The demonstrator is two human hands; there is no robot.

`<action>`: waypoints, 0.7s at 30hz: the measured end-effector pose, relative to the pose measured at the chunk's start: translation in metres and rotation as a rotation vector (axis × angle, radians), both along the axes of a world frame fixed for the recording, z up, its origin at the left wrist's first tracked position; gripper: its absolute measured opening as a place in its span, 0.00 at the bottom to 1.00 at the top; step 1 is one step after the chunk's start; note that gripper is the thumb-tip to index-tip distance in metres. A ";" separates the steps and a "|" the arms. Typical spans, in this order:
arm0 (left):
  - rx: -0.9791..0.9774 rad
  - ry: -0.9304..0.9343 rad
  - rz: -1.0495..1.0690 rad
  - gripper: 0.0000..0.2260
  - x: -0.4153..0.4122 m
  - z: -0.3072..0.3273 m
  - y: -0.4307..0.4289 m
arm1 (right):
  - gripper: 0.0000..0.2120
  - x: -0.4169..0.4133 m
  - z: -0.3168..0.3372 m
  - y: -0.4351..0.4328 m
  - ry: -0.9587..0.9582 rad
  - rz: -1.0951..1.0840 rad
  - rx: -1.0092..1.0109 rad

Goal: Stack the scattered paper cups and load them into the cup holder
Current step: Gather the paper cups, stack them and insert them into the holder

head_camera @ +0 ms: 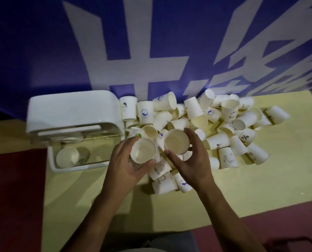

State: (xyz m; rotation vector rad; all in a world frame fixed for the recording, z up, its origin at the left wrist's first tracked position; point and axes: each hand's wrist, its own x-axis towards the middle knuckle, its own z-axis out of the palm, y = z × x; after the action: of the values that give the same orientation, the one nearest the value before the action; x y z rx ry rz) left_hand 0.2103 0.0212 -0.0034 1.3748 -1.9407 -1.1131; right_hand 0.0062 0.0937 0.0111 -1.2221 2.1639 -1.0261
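My left hand [123,168] grips a paper cup [143,150] mid-frame, right hand [193,164] grips a second cup [177,141] just upper-right of it, mouths up.

A blue banner [42,51] with white characters stands behind the yellow tabletop [260,188].

Person, two limbs in view. Left forearm [108,202] and right forearm [220,206]: bare from wrist to the lower frame edge, slender. Left grip [126,166] and right grip [189,160]: bare. Grey garment [162,240]: creased fabric at the bottom edge between the forearms, blurred; type of garment cannot be determined.
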 end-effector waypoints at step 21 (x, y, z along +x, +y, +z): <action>-0.031 -0.005 0.233 0.30 0.233 -0.014 -0.040 | 0.35 0.238 -0.015 -0.060 -0.073 0.215 0.015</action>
State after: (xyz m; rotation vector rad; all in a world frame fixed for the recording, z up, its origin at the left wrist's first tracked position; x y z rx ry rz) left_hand 0.4435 -0.0188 -0.0177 1.5426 -1.7402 -0.9654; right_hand 0.2438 0.0337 -0.0036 -1.3544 1.9332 -0.9471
